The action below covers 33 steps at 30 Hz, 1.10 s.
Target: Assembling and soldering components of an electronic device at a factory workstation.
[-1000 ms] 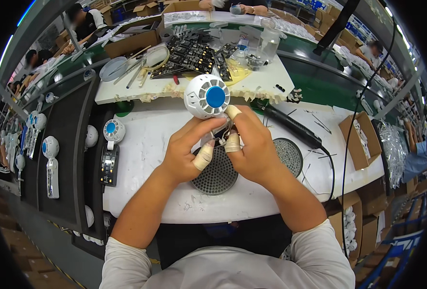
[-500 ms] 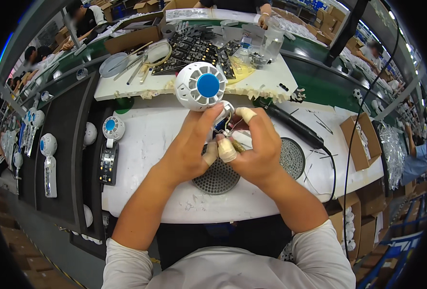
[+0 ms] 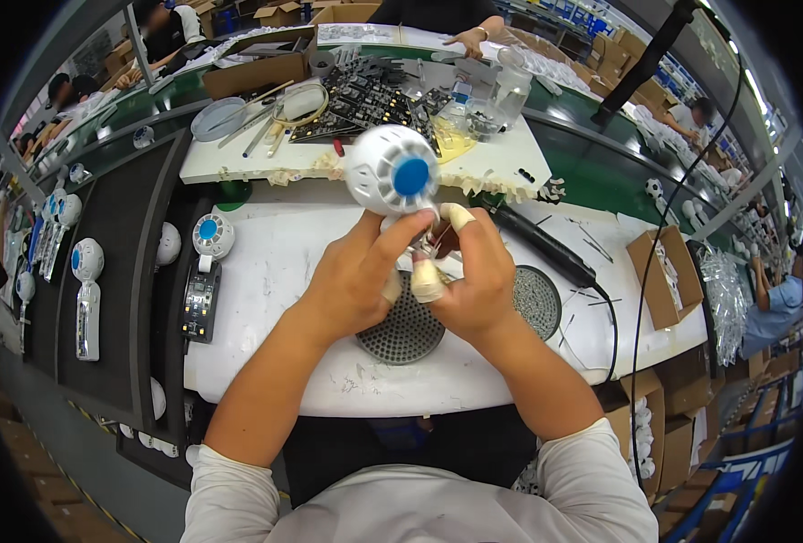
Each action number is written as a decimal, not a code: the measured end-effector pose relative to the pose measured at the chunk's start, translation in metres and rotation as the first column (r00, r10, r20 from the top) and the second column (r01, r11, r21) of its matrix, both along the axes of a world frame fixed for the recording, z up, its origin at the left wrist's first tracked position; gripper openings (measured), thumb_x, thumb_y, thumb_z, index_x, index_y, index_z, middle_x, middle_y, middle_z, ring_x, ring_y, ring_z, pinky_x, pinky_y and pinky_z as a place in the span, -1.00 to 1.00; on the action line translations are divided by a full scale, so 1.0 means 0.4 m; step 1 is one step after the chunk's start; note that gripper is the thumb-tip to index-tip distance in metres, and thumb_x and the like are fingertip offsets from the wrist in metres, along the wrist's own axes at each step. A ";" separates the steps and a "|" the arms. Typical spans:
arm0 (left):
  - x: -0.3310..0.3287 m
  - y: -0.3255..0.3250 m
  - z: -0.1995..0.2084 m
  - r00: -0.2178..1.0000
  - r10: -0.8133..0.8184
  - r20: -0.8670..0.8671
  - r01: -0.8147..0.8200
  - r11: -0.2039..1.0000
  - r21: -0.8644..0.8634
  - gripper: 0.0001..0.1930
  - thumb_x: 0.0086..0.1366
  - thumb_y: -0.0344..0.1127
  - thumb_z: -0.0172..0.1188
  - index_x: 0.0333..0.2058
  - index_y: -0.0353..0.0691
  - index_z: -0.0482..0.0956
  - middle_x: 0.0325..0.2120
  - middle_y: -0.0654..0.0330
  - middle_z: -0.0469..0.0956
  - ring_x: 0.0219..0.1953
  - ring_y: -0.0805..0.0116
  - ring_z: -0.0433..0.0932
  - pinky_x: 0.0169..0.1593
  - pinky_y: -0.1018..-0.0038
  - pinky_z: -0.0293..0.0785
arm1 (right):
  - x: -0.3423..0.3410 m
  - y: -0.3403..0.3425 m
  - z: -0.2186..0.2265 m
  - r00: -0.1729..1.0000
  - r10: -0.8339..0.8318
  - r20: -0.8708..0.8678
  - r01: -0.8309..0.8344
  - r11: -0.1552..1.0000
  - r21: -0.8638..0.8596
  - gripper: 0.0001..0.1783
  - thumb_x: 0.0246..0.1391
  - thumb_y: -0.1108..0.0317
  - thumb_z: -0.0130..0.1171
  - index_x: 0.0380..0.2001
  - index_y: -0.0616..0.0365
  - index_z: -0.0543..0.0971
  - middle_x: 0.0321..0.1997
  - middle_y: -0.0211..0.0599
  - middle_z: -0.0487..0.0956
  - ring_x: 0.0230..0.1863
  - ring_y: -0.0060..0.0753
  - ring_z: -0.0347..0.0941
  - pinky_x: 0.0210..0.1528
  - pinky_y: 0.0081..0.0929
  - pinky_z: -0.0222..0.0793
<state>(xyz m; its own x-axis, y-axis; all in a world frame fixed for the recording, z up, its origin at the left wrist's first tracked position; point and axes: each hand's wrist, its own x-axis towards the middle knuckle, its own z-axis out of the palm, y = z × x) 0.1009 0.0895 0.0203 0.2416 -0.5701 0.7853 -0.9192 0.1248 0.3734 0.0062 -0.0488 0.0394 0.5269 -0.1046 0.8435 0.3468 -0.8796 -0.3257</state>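
Note:
A white ball-headed device (image 3: 372,174) with slotted vents and a blue disc is raised above the worktable. My left hand (image 3: 347,281) is closed around its neck, just under the ball. My right hand (image 3: 478,281), with pale tape wrapped on its thumb and index finger, pinches at thin wires (image 3: 434,240) by the neck. The fingers partly hide the wires and the inner parts. Below my hands lies a dark round tray (image 3: 401,344) with a dimpled surface. A similar unit (image 3: 211,235) with a bare circuit board (image 3: 201,303) rests left of my left hand.
A second round tray (image 3: 539,308) and a black corded electric screwdriver (image 3: 546,246) lie to the right, near an open cardboard box (image 3: 659,303). Circuit boards (image 3: 365,104) crowd the raised white shelf (image 3: 266,167). More white units (image 3: 86,262) stand on the black conveyor at left.
The ball head has shifted slightly right and turned, its blue disc facing more to the right. My fingers have closed in around the wires. Across the bench, another person's hand has moved left.

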 end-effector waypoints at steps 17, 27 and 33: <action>0.007 -0.030 -0.035 0.737 -0.241 -0.632 -0.004 0.933 -0.359 -0.29 0.12 -0.51 0.29 0.19 -0.12 0.10 0.05 0.02 0.36 0.00 0.26 0.47 0.03 0.38 0.49 | -0.002 -0.062 0.023 0.949 0.286 -0.135 -0.288 0.958 0.009 -0.60 0.02 0.32 0.20 -0.09 0.31 0.47 -0.29 -0.12 0.55 -0.35 -0.16 0.47 -0.24 -0.35 0.43; 0.028 -0.019 0.010 0.283 -0.512 -0.811 0.006 0.846 -0.533 -0.32 0.07 -0.47 0.31 0.14 -0.06 0.17 -0.06 0.00 0.41 -0.10 0.14 0.57 -0.06 0.23 0.61 | -0.015 -0.133 -0.006 0.412 -0.373 -0.831 -0.068 0.897 -0.436 -0.46 -0.14 0.32 0.24 -0.02 0.26 0.45 -0.08 -0.03 0.51 0.05 -0.09 0.40 0.00 -0.18 0.39; 0.033 -0.011 0.031 0.259 -0.574 -0.777 0.101 0.816 -0.569 -0.32 0.05 -0.45 0.32 0.13 -0.06 0.18 -0.06 -0.02 0.43 -0.09 0.10 0.57 -0.06 0.22 0.61 | 0.008 -0.143 0.004 0.472 -0.310 -0.826 0.097 0.949 -0.301 -0.54 -0.18 0.37 0.22 -0.12 0.28 0.49 -0.13 0.01 0.51 -0.10 0.00 0.46 -0.04 -0.22 0.40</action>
<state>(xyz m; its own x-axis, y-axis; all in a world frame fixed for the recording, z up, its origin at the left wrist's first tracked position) 0.1141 0.0850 0.0326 0.7591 -0.5499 0.3485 0.1331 0.6551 0.7437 0.0095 -0.1059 0.0411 0.9777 -0.2101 -0.0009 -0.2069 -0.9621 -0.1775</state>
